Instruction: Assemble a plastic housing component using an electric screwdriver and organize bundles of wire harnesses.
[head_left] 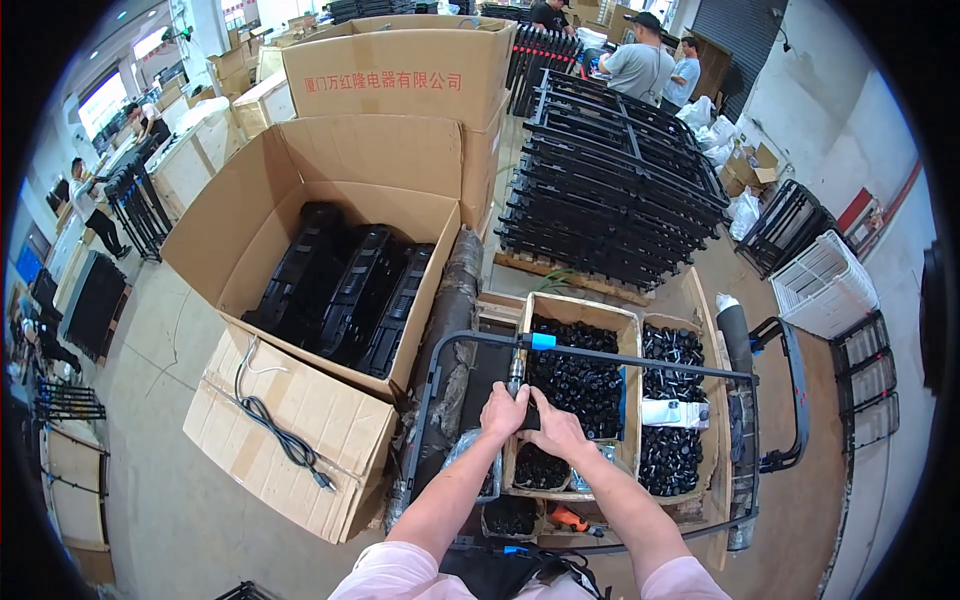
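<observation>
A slim power screwdriver with a silver front end and a dark body is gripped between my hands. My left hand closes round its left side, and my right hand wraps its rear from the right. The tool's tip meets the far bar of a black tubular frame, beside a blue wrap on that bar. What sits under the tip is too small to make out. The frame lies across open cartons of small black parts, just beyond my hands.
Left stands a large open carton holding long black mouldings; a coiled black cable lies on its flap. Stacked black frames rise ahead. An orange-handled tool lies near me. Several people work farther off.
</observation>
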